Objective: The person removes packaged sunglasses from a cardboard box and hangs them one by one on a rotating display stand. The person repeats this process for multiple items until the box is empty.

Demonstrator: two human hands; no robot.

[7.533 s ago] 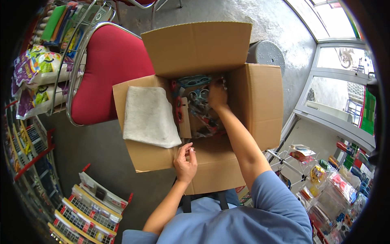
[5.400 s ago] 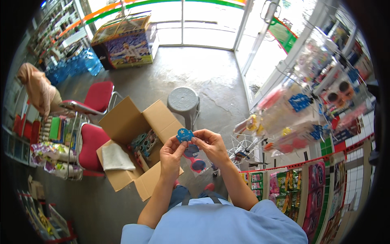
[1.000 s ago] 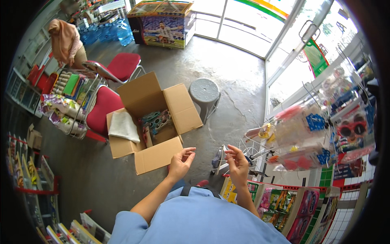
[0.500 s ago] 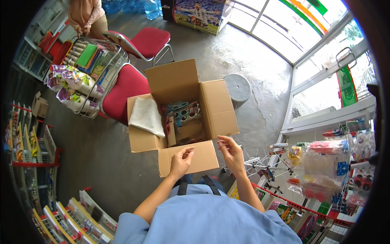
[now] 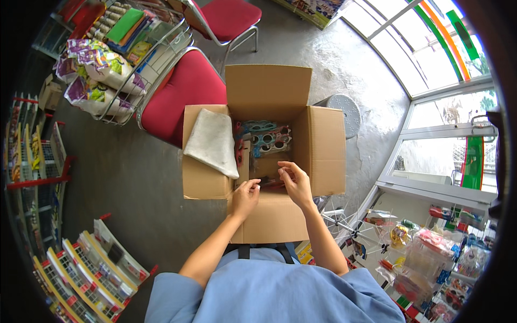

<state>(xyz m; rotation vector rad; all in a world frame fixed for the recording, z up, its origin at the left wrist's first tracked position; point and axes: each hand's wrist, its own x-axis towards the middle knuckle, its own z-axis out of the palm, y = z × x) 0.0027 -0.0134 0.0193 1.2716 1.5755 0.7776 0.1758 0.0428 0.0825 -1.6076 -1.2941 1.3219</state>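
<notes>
While both hands hover over the near side of an open cardboard box [image 5: 327,145], neither grip has anything in it that I can see. Going by the head view, the left hand [image 5: 246,197] is at about 7 o'clock from the box's middle, fingers loosely curled, and the right hand [image 5: 295,183] is around 5, fingers bent and relaxed. Can't tell if either is actually touching cardboard. Sunglasses [image 5: 272,139] are piled inside the box, mostly toward 12 o'clock, with a tan strip [image 5: 246,161] standing near the 9 o'clock wall. A whitish folded cloth [image 5: 210,142] lies over the 9 o'clock flap. Outside the box, there's a red chair [image 5: 186,94] at 10, a grey stool [image 5: 346,114] at 2 just beyond the flap, and a rack of hanging packets [image 5: 431,250] out at 4.
</notes>
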